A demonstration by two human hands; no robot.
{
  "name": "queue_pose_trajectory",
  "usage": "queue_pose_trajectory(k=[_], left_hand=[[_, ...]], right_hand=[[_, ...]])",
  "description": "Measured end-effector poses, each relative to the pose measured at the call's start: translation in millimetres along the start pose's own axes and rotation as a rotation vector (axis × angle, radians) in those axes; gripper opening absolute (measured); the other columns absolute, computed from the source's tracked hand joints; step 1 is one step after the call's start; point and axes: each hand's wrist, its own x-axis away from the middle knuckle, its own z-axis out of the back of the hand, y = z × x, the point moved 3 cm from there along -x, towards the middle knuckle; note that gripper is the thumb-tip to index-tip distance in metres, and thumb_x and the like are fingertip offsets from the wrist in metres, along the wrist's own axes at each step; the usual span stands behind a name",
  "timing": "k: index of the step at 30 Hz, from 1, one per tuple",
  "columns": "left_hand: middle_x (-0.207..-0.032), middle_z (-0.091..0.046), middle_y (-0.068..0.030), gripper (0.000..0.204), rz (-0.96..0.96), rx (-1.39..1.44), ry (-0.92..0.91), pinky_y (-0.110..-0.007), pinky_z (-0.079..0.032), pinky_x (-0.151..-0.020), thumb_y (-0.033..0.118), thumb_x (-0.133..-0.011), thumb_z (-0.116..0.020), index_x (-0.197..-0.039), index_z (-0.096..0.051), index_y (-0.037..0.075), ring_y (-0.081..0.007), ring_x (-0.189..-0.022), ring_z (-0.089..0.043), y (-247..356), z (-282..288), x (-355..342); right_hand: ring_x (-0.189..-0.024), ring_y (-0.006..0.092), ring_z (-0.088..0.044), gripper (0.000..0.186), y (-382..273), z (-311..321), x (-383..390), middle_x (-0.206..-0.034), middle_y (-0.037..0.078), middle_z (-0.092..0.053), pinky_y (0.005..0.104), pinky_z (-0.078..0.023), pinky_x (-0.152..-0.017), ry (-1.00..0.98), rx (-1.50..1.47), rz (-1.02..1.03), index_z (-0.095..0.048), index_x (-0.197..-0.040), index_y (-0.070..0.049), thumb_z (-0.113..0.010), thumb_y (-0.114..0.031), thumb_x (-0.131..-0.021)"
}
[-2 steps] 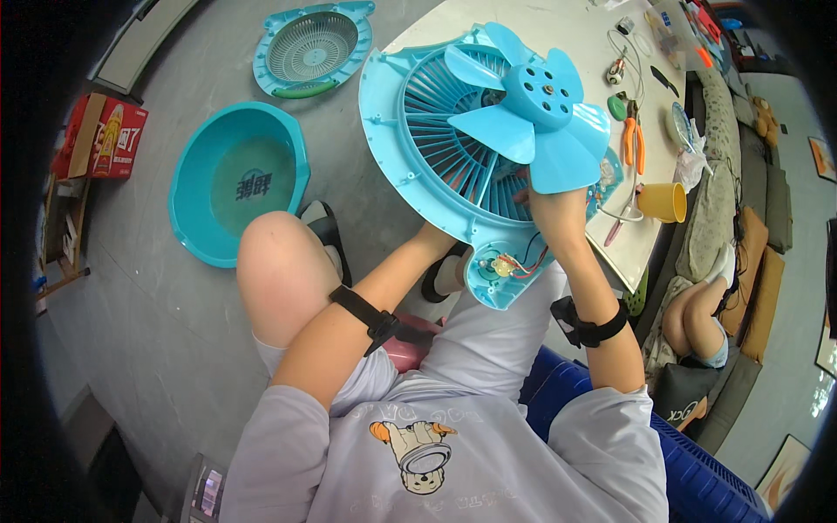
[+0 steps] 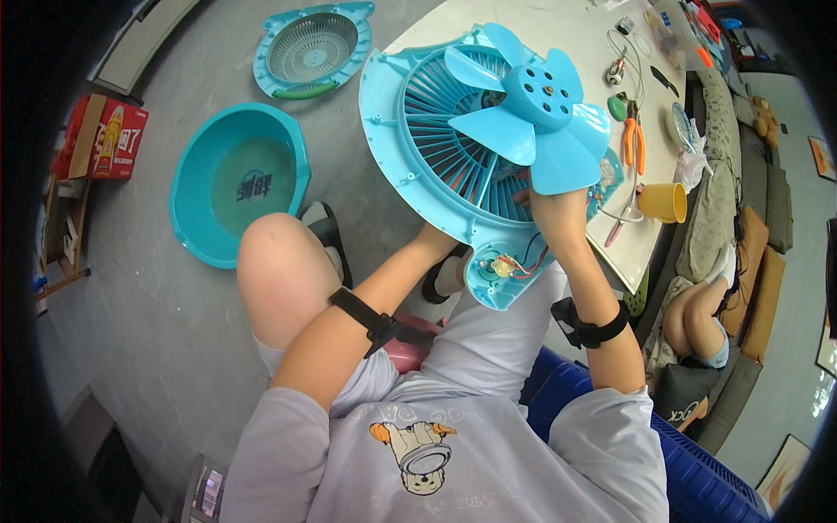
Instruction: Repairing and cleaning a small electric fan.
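Observation:
A light-blue fan housing (image 2: 384, 131) with a radial grille is held tilted at the table's near left corner. A light-blue fan blade (image 2: 558, 157) with broad vanes and a round hub covers its right side. My left hand (image 2: 438, 240) reaches beneath the housing and grips it from below; most of its fingers are behind the grille. My right hand (image 2: 558, 212) is tucked behind the lowest vane, beside the grille, and its fingers are mostly hidden. On the housing's lower lobe, a small yellowish component (image 2: 503, 265) has red and dark wires running from it.
Orange-handled pliers (image 2: 635, 144), a yellow cup (image 2: 663, 202) and a cable lie on the white table (image 2: 623, 248). On the floor at left stand a teal basin (image 2: 187, 209) and a blue grille cover (image 2: 266, 61). Another person's legs (image 2: 697, 314) rest on the sofa at right.

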Motion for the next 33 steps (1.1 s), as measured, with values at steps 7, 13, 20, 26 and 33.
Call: queue_pose_trajectory(k=[7,13,20,26,33], left_hand=[[-0.134,-0.046,-0.0217,0.056,0.444,0.348,-0.229,-0.042,-0.037,-0.102,0.020,-0.087,-0.061,-0.136,-0.042,-0.001,-0.0339,-0.117,-0.048,1.5,-0.3,10.9],[-0.118,-0.058,-0.0152,0.039,0.448,0.432,-0.290,-0.036,-0.045,-0.092,0.010,-0.087,-0.060,-0.123,-0.052,-0.001,-0.0216,-0.106,-0.056,25.5,38.4,-1.1],[-0.105,-0.063,-0.0083,0.026,0.848,0.979,-0.228,-0.032,-0.049,-0.080,0.002,-0.085,-0.057,-0.110,-0.058,0.000,-0.0155,-0.096,-0.059,33.9,57.3,-5.2],[-0.103,-0.062,-0.0083,0.026,0.782,0.912,-0.214,-0.032,-0.049,-0.080,0.002,-0.084,-0.056,-0.110,-0.057,0.000,-0.0166,-0.096,-0.059,35.6,52.8,-8.3],[-0.104,-0.061,-0.0089,0.028,0.855,0.915,-0.276,-0.033,-0.048,-0.082,0.001,-0.083,-0.056,-0.110,-0.057,0.000,-0.0171,-0.099,-0.057,32.4,57.1,-5.2]], right_hand=[[-0.066,0.0197,-0.063,0.014,11.2,7.4,-9.0,-0.079,0.012,-0.058,0.0310,-0.049,-0.056,-0.208,-0.048,-0.056,-0.054,-0.099,0.005,-0.053,-0.003,-0.088],[-0.076,0.0145,-0.061,0.019,3.8,28.4,2.9,-0.087,0.009,-0.063,0.0285,-0.049,-0.068,-0.229,0.206,0.140,-0.055,-0.106,0.003,-0.057,-0.008,-0.091],[-0.078,0.0155,-0.058,0.022,-10.4,33.4,26.2,-0.085,0.009,-0.062,0.0302,-0.048,-0.071,-0.273,0.202,0.143,-0.056,-0.105,0.004,-0.060,-0.012,-0.089],[-0.070,0.0150,-0.057,0.028,-22.6,14.8,24.6,-0.078,0.010,-0.062,0.0301,-0.047,-0.065,-0.348,0.421,0.167,-0.061,-0.102,0.004,-0.068,-0.017,-0.085],[-0.064,0.0126,-0.055,0.018,-12.5,-0.8,18.1,-0.072,0.006,-0.060,0.0282,-0.046,-0.061,-0.327,0.287,0.165,-0.062,-0.095,0.002,-0.068,-0.011,-0.085]])
